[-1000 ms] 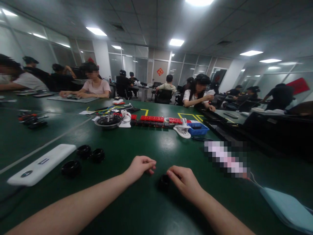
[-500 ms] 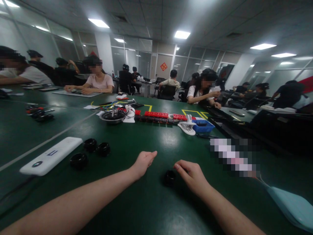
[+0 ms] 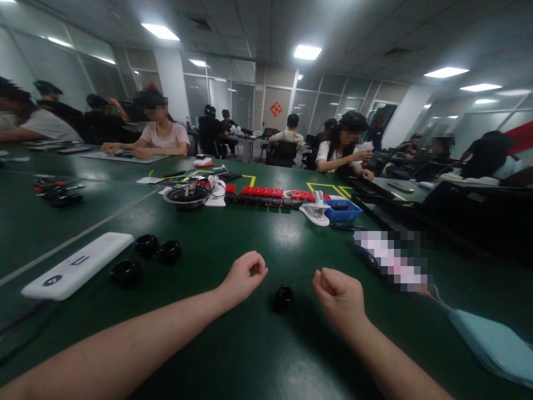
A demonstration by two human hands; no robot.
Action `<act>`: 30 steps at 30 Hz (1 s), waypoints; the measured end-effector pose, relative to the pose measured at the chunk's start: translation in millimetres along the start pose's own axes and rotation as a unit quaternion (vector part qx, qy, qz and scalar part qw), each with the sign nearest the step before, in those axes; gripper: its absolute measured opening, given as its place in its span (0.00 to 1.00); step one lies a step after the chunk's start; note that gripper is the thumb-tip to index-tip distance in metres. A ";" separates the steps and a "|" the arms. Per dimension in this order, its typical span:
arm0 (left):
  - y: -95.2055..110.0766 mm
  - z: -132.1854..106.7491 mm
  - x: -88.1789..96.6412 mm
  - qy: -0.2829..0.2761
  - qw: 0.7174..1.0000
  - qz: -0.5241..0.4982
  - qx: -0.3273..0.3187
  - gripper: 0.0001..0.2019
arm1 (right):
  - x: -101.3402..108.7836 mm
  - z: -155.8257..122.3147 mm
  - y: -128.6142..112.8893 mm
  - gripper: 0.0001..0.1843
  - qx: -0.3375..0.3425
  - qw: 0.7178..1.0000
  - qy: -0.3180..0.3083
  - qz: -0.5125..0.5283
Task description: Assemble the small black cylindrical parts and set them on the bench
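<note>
A small glossy black ring-shaped roll (image 3: 283,299) lies on the green table between my two hands, touching neither. Whether it is tape or wound cable I cannot tell. My left hand (image 3: 246,273) hovers to its upper left, with fingers and thumb curled into a loop and nothing visible inside. To the right of the roll, my right hand (image 3: 339,291) is closed in a fist, with no object showing. Several similar black rolls, one of them nearest the front (image 3: 126,273), lie grouped beyond my left forearm.
A white power bank-like device (image 3: 79,266) lies at left. Across the table stand a metal bowl (image 3: 186,195), a red power strip (image 3: 263,191), a white clip stand (image 3: 316,211) and a blue tray (image 3: 343,210). A light-blue pouch (image 3: 493,341) lies at right. Other people sit beyond.
My right hand has drawn away from the black roll to the right and closed into a fist. My left hand's outstretched fingers have curled in. The view has shifted slightly.
</note>
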State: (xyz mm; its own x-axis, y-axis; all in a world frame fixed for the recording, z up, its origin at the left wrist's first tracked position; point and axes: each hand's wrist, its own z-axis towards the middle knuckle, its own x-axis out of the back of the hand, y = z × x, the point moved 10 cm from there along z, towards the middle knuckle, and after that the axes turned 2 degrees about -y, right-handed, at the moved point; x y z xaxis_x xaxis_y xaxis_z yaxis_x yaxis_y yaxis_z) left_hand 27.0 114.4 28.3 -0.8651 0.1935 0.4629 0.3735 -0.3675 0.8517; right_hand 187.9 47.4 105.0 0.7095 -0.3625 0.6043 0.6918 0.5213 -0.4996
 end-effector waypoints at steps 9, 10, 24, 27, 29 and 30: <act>8.5 -7.0 -19.4 -0.111 0.981 0.122 -0.098 0.32 | -31.8 6.8 13.4 0.04 -0.048 0.990 -0.129 0.016; 9.2 -9.0 -25.6 -0.138 0.974 0.147 -0.104 0.36 | -40.3 3.8 14.4 0.05 -0.059 0.984 -0.166 0.023; 13.6 -17.2 -54.7 -0.156 0.957 0.219 -0.106 0.22 | -65.7 -16.7 -24.8 0.18 0.019 0.957 -0.285 0.046; 12.0 -16.5 -53.5 -0.160 0.959 0.209 -0.103 0.22 | -66.3 -18.1 -30.0 0.26 0.039 0.954 -0.289 0.065; 13.8 -16.8 -52.8 -0.161 0.957 0.214 -0.108 0.26 | -67.7 -18.4 -27.2 0.29 0.030 0.957 -0.284 0.057; 15.1 -16.9 -52.1 -0.159 0.957 0.215 -0.111 0.28 | -68.3 -18.4 -24.8 0.30 0.021 0.958 -0.280 0.051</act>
State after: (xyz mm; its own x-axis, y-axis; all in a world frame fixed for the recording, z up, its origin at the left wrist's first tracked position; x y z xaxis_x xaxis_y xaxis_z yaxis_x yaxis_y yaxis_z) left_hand 72.1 83.4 12.9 -0.4876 0.2350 0.8408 0.5614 -0.6531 0.5082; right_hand 124.7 45.0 64.7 0.5818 0.1567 0.7981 0.6089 0.5666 -0.5551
